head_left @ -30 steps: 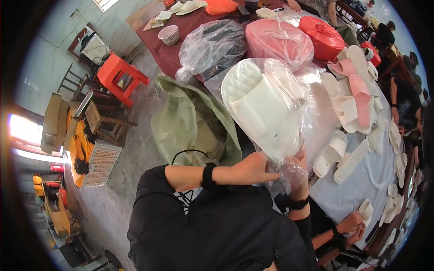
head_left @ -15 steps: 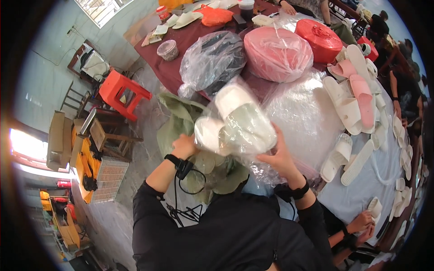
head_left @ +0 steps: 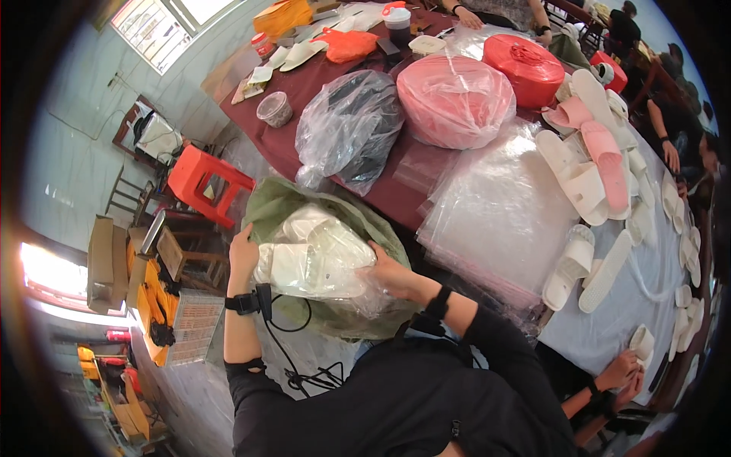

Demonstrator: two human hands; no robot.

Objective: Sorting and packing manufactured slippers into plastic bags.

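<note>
A pair of white slippers in a clear plastic bag (head_left: 324,263) lies in the mouth of a green sack (head_left: 278,199), low in front of me. My right hand (head_left: 387,273) is closed on the right end of the bagged slippers, its thumb on top. At the sack's left rim, my left hand (head_left: 244,250) has its fingers curled over the green cloth, close to the slippers' left end. More wrapped white shapes show beneath and behind the pair inside the sack.
Flat clear plastic bags (head_left: 495,221) are stacked at the table edge. Behind them stand a pink plastic-wrapped bundle (head_left: 457,99), a dark wrapped bundle (head_left: 350,126) and a red roll (head_left: 524,68). Loose slippers (head_left: 605,164) lie right; a red stool (head_left: 207,183) stands left. Other people's hands (head_left: 620,373) work lower right.
The bagged slippers have gone down and left from above the sack into its mouth. My left hand has moved left to the sack's rim; my right hand followed the slippers.
</note>
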